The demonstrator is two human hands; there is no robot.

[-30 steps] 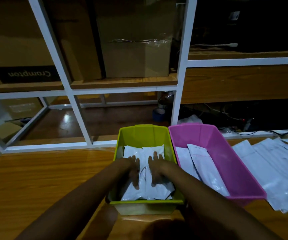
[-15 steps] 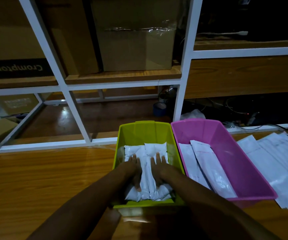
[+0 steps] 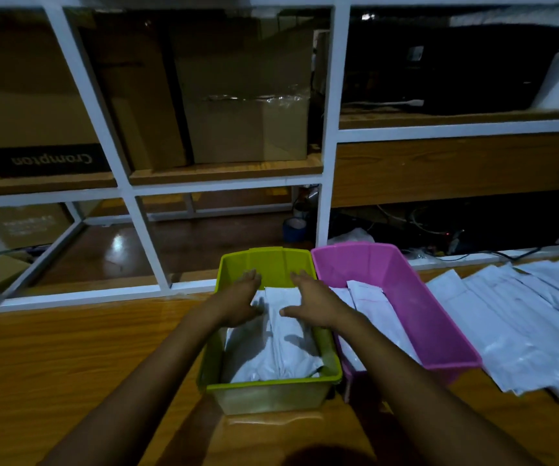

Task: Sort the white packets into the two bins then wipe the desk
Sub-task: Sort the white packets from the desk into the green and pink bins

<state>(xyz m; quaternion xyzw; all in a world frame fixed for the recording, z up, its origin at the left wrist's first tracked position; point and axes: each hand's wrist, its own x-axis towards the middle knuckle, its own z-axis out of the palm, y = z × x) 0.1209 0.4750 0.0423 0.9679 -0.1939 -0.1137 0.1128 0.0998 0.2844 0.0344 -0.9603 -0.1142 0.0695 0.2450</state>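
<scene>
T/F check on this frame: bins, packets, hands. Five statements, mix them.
1. The left hand and right hand are both over the green bin. True.
2. Loose packets lie on the desk to the right of the pink bin. True.
3. The pink bin is empty. False: it holds white packets.
4. The green bin sits right of the pink bin. False: it sits on the left.
5. The right hand is clenched in a fist. False: its fingers are spread open.

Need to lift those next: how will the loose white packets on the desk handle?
Probably floppy and light: the white packets lie flat, thin and overlapped on the desk. Likely slippery, since their glossy faces catch light, so a pushed stack may fan apart.
</scene>
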